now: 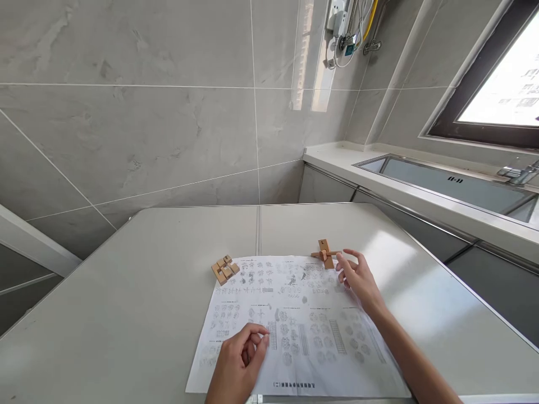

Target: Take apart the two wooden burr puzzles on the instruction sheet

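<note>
A printed instruction sheet [295, 320] full of small diagrams lies flat on the grey table [138, 292]. My left hand [242, 359] rests on the sheet's near left part, fingers curled loosely with nothing seen in them. My right hand [357, 278] hovers at the sheet's far right corner, fingers apart, just beside a small wooden cross-shaped puzzle piece assembly [324, 254]. A cluster of wooden puzzle blocks [225, 269] sits at the sheet's far left corner, away from both hands.
A tiled wall stands behind the table. To the right runs a white counter [379, 174] with a steel sink [442, 182] and a tap [520, 173] under a window. Pipes and cables hang on the wall [353, 28].
</note>
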Available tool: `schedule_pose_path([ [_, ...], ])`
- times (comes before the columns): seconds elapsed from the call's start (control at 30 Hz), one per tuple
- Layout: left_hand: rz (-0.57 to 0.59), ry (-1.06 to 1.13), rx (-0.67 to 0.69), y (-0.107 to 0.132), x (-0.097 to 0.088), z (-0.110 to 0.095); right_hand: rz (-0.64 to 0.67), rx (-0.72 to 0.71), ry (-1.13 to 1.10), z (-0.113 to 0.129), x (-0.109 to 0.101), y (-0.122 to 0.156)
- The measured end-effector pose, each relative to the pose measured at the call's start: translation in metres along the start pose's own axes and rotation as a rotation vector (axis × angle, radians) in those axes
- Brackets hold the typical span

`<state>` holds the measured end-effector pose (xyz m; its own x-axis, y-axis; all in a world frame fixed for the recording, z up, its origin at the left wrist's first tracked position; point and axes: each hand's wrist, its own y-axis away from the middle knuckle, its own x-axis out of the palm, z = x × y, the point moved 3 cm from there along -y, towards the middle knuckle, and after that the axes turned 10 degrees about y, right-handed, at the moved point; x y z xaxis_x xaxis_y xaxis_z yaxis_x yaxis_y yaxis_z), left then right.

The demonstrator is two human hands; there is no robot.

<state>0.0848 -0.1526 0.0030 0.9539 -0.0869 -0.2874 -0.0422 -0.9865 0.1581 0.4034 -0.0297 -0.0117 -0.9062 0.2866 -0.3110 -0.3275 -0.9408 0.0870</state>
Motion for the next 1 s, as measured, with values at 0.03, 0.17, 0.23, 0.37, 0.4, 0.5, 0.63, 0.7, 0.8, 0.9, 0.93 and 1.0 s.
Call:
schedule_pose_path([
  [0.03, -0.016, 0.008, 0.004, 0.001, 0.000, -0.001, 0.009, 0.033, -0.023, -0.001, 0.001, -0.010],
  [0.17, -0.053, 0.038, 0.018, 0.002, 0.001, -0.002, 0.047, 0.105, -0.032, -0.001, 0.006, -0.030],
  [0.23, -0.048, 0.043, 0.015, 0.001, 0.002, -0.001, 0.080, 0.103, -0.040, 0.002, 0.010, -0.033],
  [0.37, -0.044, 0.029, 0.011, 0.001, 0.003, 0.002, 0.189, 0.025, -0.116, 0.013, 0.025, -0.033],
  [0.4, -0.040, 0.021, 0.011, 0.001, 0.003, 0.003, 0.229, -0.011, -0.147, 0.016, 0.031, -0.031],
  [0.5, -0.009, -0.002, 0.009, 0.000, 0.001, 0.005, 0.395, -0.072, -0.263, 0.020, 0.054, -0.024],
  [0.63, 0.051, -0.049, 0.036, -0.010, -0.002, -0.003, 0.561, -0.039, -0.425, 0.016, 0.080, -0.010],
  [0.7, 0.006, -0.090, 0.100, -0.022, -0.004, -0.012, 0.612, -0.009, -0.479, 0.012, 0.089, -0.005],
  [0.8, -0.084, -0.125, 0.202, -0.050, -0.001, -0.025, 0.676, -0.001, -0.516, 0.010, 0.094, 0.000],
  [0.9, -0.057, -0.099, 0.240, -0.084, 0.009, -0.032, 0.713, -0.020, -0.520, 0.011, 0.093, 0.001],
  [0.93, -0.018, -0.089, 0.244, -0.094, 0.013, -0.034, 0.717, -0.028, -0.522, 0.012, 0.093, 0.001],
  [1.0, 0.079, -0.075, 0.266, -0.111, 0.020, -0.036, 0.727, -0.040, -0.520, 0.014, 0.093, 0.001],
])
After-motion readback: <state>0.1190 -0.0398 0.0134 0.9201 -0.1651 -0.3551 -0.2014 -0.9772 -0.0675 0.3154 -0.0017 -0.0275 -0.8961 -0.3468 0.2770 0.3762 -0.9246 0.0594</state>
